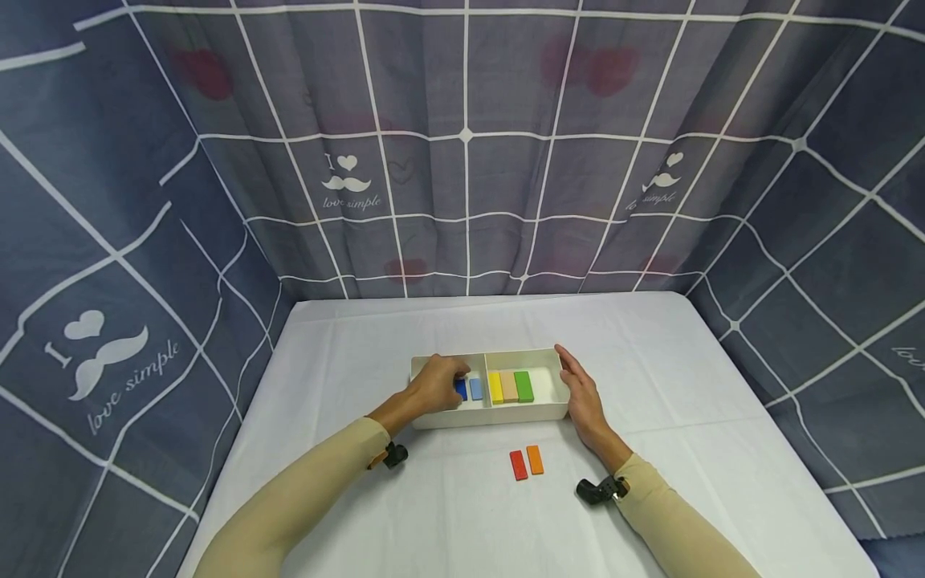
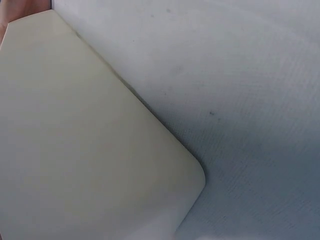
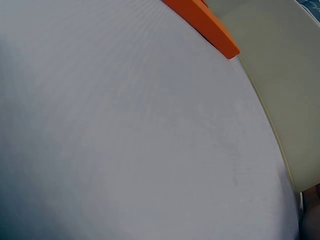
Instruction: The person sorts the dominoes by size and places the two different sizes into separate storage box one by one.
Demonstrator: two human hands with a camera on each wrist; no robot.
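Inside box (image 1: 506, 414), left fingers (image 1: 455, 368) pinching dark-blue block (image 1: 462, 391)

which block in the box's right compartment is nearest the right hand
The green block, at the row's right end; the tan block and yellow block lie farther from the right hand.

Cream on the box (image 1: 506, 414) — yellow, tan, green and two blues on the inner blocks (image 1: 523, 387); red and orange on the loose blocks (image 1: 535, 460) — white grid over grey-blue on the curtain (image 1: 433, 96).
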